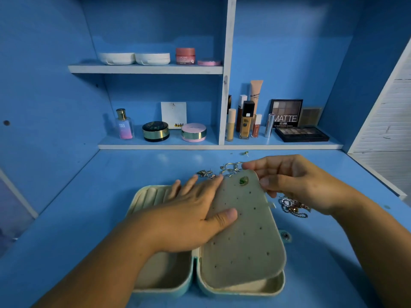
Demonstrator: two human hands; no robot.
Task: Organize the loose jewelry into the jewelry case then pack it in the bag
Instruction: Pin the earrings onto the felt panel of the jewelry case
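Fingers (200, 185) of the left hand (189, 216) lie spread flat, thumb pressing the perforated earring panel (244, 230) that stands tilted up out of the right half of the open jewelry case (164, 274), gripping nothing. The panel's long axis runs away from the person, leaning to the right. At its far corner the right hand (295, 181) pinches the edge between thumb and fingers, just beside a green earring (243, 180) already seated in a hole. Loose chains (293, 206) lie on the desk (77, 207) under the right hand, touching it or nearly so. Beyond the panel's top edge sits a cluster of silver pieces (222, 171), nearer the right hand, and further back a single stud (246, 153). No bag is in view.
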